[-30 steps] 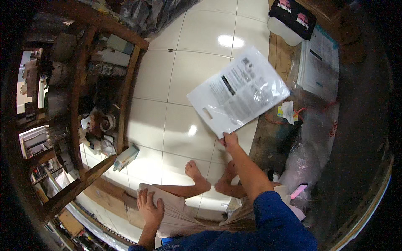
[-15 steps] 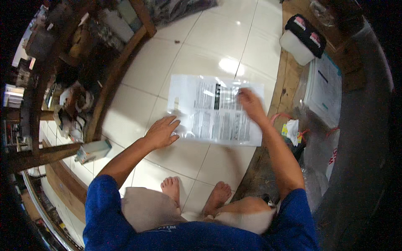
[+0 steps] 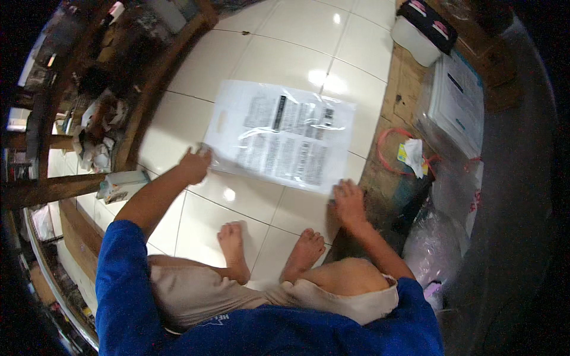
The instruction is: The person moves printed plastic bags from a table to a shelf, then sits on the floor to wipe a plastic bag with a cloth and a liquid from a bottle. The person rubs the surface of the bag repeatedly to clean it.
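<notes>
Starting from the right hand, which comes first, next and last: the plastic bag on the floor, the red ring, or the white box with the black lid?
From the right hand:
1. Plastic bag, touching it, to the hand's left and ahead.
2. Red ring, ahead and a little right, on the wood.
3. White box, far ahead at the top.

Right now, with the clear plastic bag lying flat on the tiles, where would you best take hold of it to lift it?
Probably at the near corners, coming from the person's side. The plastic bag lies flat on the tiled floor, so only its edges offer a pinch. The left hand already touches the near-left corner and the right hand the near-right one. The cut-out handle at its left edge is another option.
</notes>
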A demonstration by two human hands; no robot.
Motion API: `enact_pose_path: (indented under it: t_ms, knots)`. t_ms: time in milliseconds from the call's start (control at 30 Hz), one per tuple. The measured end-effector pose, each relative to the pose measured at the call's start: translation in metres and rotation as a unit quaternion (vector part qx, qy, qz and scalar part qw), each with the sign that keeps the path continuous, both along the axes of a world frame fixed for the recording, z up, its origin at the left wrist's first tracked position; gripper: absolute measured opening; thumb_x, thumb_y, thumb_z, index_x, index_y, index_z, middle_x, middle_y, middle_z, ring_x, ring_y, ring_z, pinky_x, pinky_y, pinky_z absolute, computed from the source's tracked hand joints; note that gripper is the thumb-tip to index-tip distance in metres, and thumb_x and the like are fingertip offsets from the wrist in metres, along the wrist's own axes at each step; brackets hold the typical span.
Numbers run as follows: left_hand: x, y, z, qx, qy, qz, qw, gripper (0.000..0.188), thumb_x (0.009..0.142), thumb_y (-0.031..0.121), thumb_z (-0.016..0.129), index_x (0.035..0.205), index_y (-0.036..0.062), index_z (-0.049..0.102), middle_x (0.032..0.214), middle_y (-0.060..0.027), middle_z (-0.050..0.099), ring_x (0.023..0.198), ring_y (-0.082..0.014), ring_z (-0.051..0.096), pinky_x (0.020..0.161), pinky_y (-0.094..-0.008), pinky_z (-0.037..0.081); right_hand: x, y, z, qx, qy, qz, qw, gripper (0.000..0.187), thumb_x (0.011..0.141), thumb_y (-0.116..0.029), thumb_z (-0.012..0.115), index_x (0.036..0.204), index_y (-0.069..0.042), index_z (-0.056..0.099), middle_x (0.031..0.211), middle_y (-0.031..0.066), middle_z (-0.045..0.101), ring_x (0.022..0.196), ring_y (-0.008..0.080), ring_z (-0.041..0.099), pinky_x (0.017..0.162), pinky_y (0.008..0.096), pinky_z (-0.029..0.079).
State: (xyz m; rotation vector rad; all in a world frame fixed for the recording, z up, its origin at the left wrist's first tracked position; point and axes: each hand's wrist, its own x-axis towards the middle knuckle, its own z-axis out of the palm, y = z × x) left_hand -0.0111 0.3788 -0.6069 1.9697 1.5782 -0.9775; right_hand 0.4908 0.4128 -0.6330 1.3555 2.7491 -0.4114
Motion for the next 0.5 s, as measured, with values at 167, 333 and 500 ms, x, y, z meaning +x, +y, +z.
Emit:
enact_pose_path:
  t_ms: [167, 333, 500]
  knots:
    - [-0.042, -0.011, -0.068, -0.018, -0.110, 0.195, 0.974, 0.067, 0.092, 0.038, 0.053, 0.142, -0.0018, 0.033, 0.150, -0.0268, 0.029, 0.138, -0.0417, 0.034, 0.112, -0.0542, 0.030, -0.035, -0.031, 0.019, -0.068, 0.150, 0.038, 0.986, 0.036, 0.078, -0.021, 0.071, 0.107, -0.002, 0.064, 0.113, 0.0178, 0.062, 0.110, 0.0380, 0.056, 0.095, 0.0489, 0.044]
    - [-0.003, -0.045, -0.088, 0.122, -0.064, 0.240, 0.961, 0.078, 0.093, 0.047, 0.050, 0.144, -0.0081, 0.027, 0.150, -0.0349, 0.022, 0.139, -0.0463, 0.028, 0.114, -0.0487, 0.028, 0.016, 0.034, 0.022, -0.109, 0.220, -0.357, 0.901, 0.029, 0.085, -0.017, 0.065, 0.108, 0.001, 0.065, 0.101, 0.0174, 0.067, 0.095, 0.0295, 0.064, 0.085, 0.0387, 0.049]
    - [0.019, -0.059, -0.044, 0.220, -0.095, 0.295, 0.925, 0.078, 0.094, 0.043, 0.051, 0.147, -0.0075, 0.024, 0.152, -0.0336, 0.019, 0.140, -0.0460, 0.023, 0.116, -0.0478, 0.026, 0.130, 0.147, 0.022, 0.102, 0.207, -0.390, 0.891, 0.038, 0.085, -0.015, 0.065, 0.121, -0.002, 0.061, 0.115, 0.0236, 0.061, 0.108, 0.0397, 0.057, 0.096, 0.0454, 0.044]
